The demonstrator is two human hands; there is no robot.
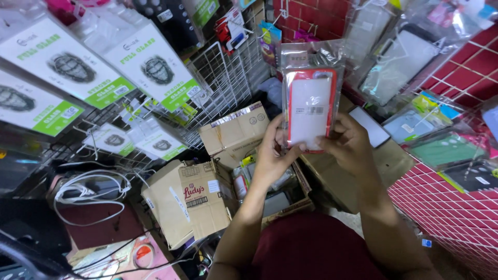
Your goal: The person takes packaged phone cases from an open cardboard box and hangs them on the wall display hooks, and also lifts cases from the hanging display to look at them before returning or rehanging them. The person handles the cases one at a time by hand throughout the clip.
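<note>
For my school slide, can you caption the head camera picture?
Both hands, left and right, hold up a bagged red-rimmed phone case above open cardboard boxes.

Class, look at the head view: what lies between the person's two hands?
The red-rimmed phone case in its clear packet lies between the left hand and right hand, held by both.

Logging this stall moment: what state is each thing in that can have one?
Red phone case: sealed in a clear bag, upright.
Left hand: gripping the bag's lower left edge.
Right hand: gripping its lower right edge.
Cardboard box: open, packets inside.
White cable: loosely coiled.
</note>
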